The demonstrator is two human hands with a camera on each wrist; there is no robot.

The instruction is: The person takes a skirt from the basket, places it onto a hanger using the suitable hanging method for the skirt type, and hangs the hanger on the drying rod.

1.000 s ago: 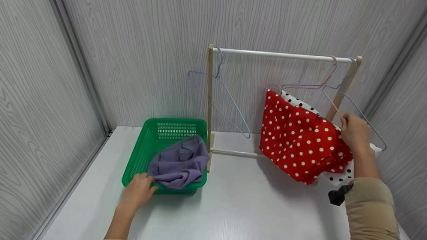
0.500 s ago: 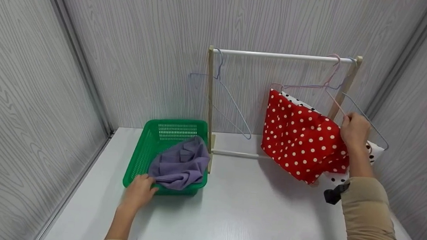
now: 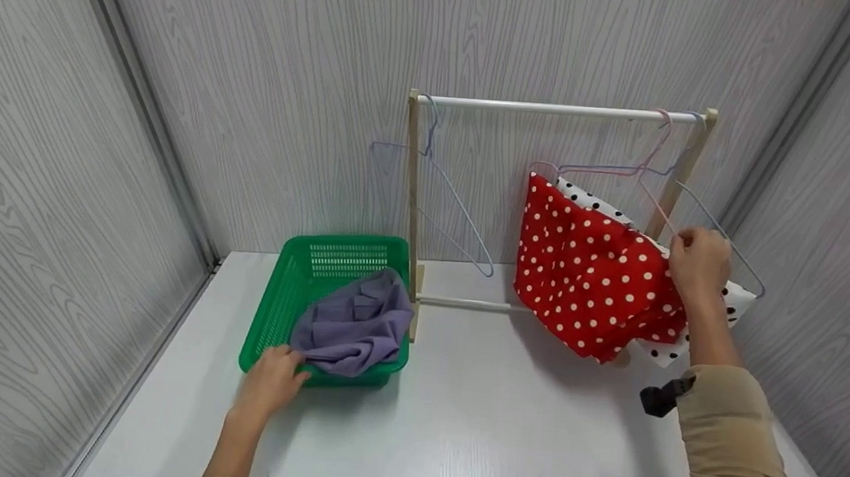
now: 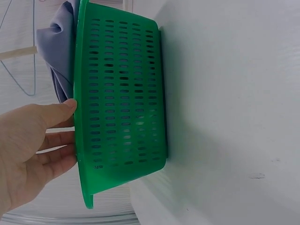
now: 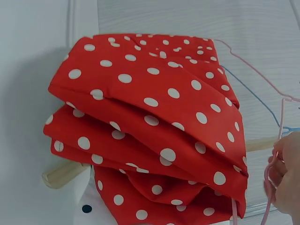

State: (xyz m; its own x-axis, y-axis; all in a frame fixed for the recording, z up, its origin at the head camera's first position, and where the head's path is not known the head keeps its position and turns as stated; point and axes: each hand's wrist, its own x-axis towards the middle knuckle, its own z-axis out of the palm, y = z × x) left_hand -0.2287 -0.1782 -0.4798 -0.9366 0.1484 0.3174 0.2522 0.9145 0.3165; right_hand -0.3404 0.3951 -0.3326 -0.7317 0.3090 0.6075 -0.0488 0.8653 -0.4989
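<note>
In the head view my right hand (image 3: pixel 700 264) pinches the thin arm of a pink hanger (image 5: pixel 269 171) at its lower right. A red cloth with white dots (image 3: pixel 587 280) hangs in folds from that hanger, left of the hand. Behind it is a white cloth with black dots (image 3: pixel 601 204), mostly hidden, on a blue hanger (image 3: pixel 717 227). My left hand (image 3: pixel 271 377) holds the near rim of a green basket (image 4: pixel 122 89), thumb at the rim's outer edge and fingertips hidden behind it. A crumpled purple cloth (image 3: pixel 355 323) lies in the basket.
A rack with a white top bar (image 3: pixel 539 107) and wooden posts (image 3: pixel 411 193) stands at the back of the white table (image 3: pixel 456 435). A bare blue hanger (image 3: pixel 464 210) hangs at its left end. Panel walls (image 3: pixel 260 32) enclose the table.
My right forearm has swung slightly left, uncovering more of the white dotted cloth at the right. The pink hanger stays in that hand; my left hand keeps its place on the basket.
</note>
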